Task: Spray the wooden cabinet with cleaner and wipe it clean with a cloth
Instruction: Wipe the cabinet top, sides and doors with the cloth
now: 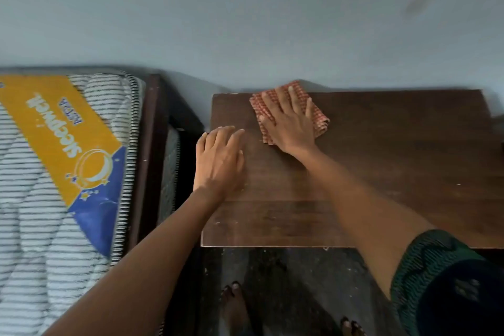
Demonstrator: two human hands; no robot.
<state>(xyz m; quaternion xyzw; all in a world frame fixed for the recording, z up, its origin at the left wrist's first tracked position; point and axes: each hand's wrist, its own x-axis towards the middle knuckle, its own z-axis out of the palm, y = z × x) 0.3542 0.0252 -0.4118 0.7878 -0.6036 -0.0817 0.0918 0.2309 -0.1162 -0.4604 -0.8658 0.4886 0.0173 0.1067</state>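
Right sleeve (436, 281) nearest; right hand (290, 123), fingers spread, pins the soft, limp cloth (321, 122), best driven under the palm; left hand (221, 158) lies flat, empty, on the rigid cabinet (381, 172).

A red checked cloth (289, 110) is pressed flat on the brown wooden cabinet (381, 166) by the right hand (290, 123). The left hand (221, 158) is laid flat near the cabinet's left edge. A striped mattress (54, 172) is seen beside it.

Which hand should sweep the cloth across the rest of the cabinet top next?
Right. The right hand lies flat on the checked cloth near the back of the cabinet top, with bare wood stretching rightward. The left hand rests at the left edge, holding nothing.
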